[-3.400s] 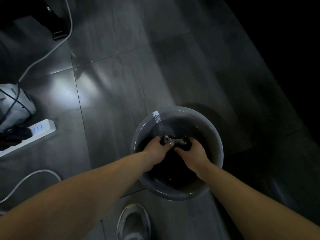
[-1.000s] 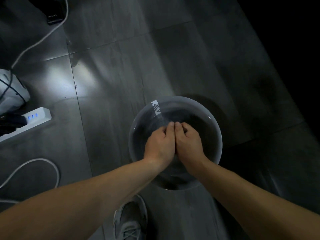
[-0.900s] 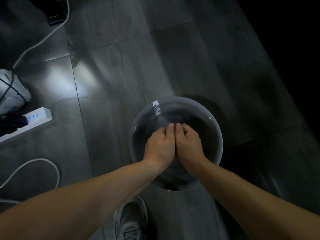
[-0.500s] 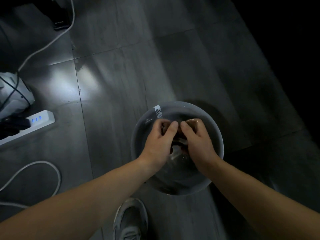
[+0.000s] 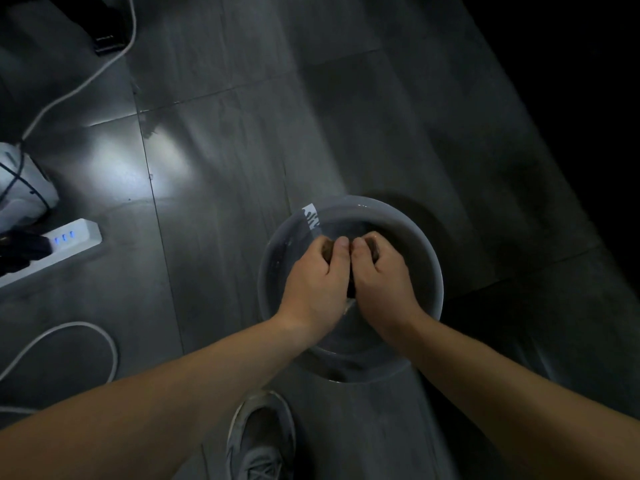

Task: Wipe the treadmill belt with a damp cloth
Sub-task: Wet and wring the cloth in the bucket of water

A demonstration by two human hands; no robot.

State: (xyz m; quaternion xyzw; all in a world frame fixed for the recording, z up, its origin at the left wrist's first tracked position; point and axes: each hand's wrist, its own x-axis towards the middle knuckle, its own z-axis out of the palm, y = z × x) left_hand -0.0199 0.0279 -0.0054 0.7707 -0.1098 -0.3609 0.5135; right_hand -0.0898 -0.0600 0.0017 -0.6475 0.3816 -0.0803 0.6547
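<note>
Fingers (image 5: 339, 249) of the left hand (image 5: 317, 277) and of the right hand (image 5: 381, 277) are being curled tightly round a dark cloth (image 5: 351, 288), which is being gripped between the two fists. Only a narrow strip of the cloth is being shown, in the gap where the hands are being pressed side by side. The bundle is being held over the inside of a round grey basin (image 5: 427, 261), directly beneath the fingers. Whether the cloth is touching anything inside the basin cannot be told. A white label (image 5: 311, 216) is being carried on the basin's rim, just beyond the fingers and to their left. The basin is being borne by a grey tiled floor (image 5: 225, 150). Nearer the person than the fingers, a grey sneaker (image 5: 261, 441) is being planted on the tiles. Far to the left of the fingers, blue lights are being shown on a white power strip (image 5: 62, 249), and a white cable (image 5: 86, 329) is being looped on the floor near it.
</note>
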